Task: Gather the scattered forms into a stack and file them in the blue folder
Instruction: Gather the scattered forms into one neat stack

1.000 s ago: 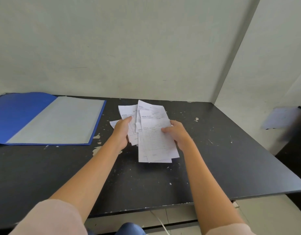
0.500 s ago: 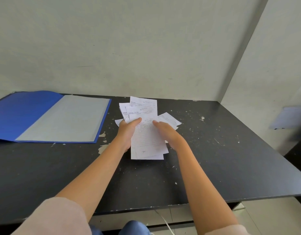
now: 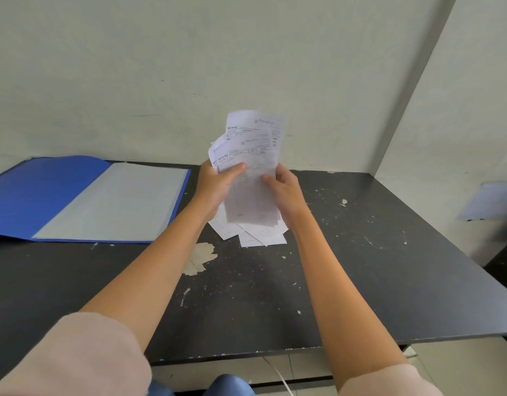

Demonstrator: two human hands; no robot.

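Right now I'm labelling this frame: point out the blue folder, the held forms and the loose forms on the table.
blue folder [image 3: 46,195], head view, bare left flap.
held forms [image 3: 255,150], head view, printed upper part.
loose forms [image 3: 263,238], head view, lowest sheet.

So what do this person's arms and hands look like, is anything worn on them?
The left hand and right hand are bare: no gloves, rings or watch show. The forearms are uncovered too. The left sleeve and right sleeve are plain pale pink fabric, loose, covering only the upper arms.
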